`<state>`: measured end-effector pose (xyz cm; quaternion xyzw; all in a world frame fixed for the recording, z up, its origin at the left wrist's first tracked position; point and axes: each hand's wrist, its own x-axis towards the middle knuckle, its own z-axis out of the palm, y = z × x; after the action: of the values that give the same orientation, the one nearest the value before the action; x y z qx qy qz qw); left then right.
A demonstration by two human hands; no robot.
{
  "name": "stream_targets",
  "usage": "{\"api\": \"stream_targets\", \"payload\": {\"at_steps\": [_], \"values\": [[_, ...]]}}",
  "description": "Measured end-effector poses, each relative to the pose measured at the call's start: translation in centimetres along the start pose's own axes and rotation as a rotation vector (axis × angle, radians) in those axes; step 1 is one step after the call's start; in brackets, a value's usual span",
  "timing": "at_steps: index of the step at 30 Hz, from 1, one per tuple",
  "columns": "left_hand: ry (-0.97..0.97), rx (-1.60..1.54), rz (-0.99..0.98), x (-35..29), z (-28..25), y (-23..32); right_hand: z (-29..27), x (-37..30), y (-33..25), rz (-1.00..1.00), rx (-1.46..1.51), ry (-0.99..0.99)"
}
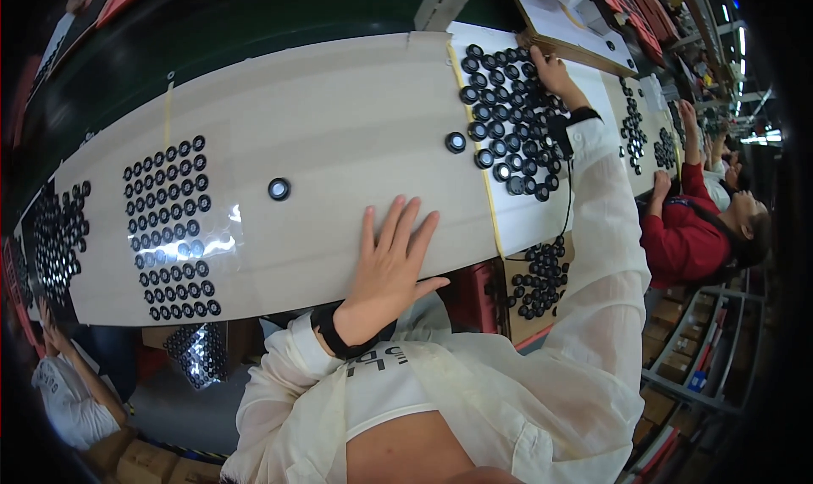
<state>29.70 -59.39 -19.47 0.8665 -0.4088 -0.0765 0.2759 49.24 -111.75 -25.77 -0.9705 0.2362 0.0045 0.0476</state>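
My left hand (389, 259) lies flat at the near edge of a pale conveyor belt (356, 120), fingers spread and nothing in it. Beyond it and to the left, one black round part with a silvery centre (279, 188) sits alone on the belt. Far to the right, my right hand (555, 73) reaches over a crowd of such black round parts (500, 111) on a white sheet (529, 217). Its fingers are curled at the far edge of that crowd; what they hold, if anything, is hidden. Another single part (456, 142) lies just left of the sheet.
Rows of black parts (169, 192) stand at the left under glossy clear film, with a dense heap (59, 238) beyond. Below the sheet is a cardboard box of parts (538, 281). A wooden ledge (580, 52) borders the far right. Co-workers sit at the right (690, 238) and lower left (72, 399).
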Motion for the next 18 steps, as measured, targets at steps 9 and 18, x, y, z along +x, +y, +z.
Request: {"api": "stream_targets", "payload": {"at_steps": [9,18], "values": [[0.060,-0.050,-0.062,0.6,-0.9,-1.5,-4.5,-10.8,-14.6,-0.399,0.039,0.098],[0.115,-0.026,-0.024,-1.9,0.1,-2.9,-0.6,3.3,-14.7,-0.880,-0.066,0.182]]}}
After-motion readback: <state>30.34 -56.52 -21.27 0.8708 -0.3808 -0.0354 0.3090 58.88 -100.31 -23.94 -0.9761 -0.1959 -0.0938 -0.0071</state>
